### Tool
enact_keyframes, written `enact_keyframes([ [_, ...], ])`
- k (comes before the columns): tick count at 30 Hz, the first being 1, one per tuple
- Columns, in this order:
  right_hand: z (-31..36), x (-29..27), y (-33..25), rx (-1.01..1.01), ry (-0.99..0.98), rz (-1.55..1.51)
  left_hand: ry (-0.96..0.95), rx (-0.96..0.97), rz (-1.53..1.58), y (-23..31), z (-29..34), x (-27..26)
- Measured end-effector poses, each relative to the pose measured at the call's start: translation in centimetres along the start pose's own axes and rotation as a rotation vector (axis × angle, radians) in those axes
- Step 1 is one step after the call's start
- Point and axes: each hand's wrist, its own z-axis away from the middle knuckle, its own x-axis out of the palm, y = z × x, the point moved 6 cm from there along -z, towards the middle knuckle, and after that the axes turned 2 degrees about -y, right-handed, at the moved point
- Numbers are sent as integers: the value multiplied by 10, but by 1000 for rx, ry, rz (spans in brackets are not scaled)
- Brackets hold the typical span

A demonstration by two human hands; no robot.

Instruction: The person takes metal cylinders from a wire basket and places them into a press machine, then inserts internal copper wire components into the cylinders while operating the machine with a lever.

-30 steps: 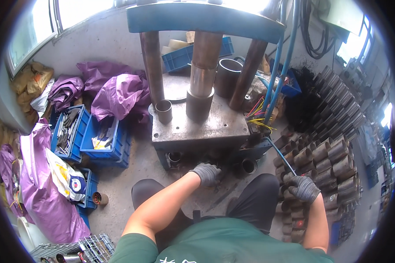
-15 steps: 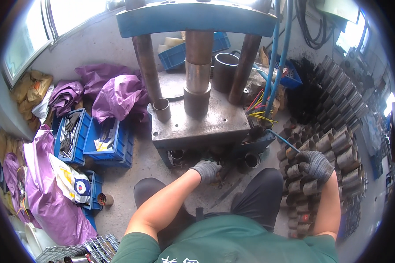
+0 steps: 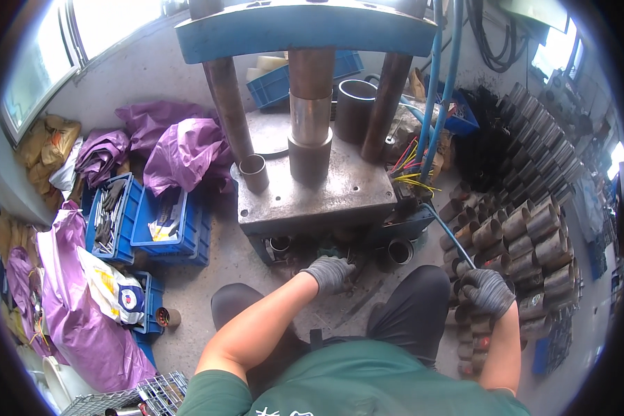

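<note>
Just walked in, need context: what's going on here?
A person in a green shirt is working at a press. The gloved right hand grips a blue rod beside it. The gloved left hand is low in front of the press; its grasp can't be made out. A short tube stands on the metal plate. More tubes are stacked to the right.

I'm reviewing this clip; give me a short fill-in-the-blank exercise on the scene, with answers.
The thin rod is held in the ____ grip.
The left grip wears a glove coloured ____.
The press crossbeam is painted ____.
The small open tube on the press plate stands to the ____ of the central ram.
Missing words: right; grey; blue; left.
</note>
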Motion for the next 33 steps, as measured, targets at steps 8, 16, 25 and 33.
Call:
enact_keyframes([
  [8,1,-10,-14,13,25,-20,-31,-17,12,0,4,-4],
  [16,-40,-72,-18,18,348,-161,67,-53,51,-5,16,-25],
  [25,-149,-230,-30,-434,1302,136,1486,-199,937,-171,87,-121],
  [33,-183,-248,8,-454,1199,70,1284,-1133,413,-213,113,-127],
])
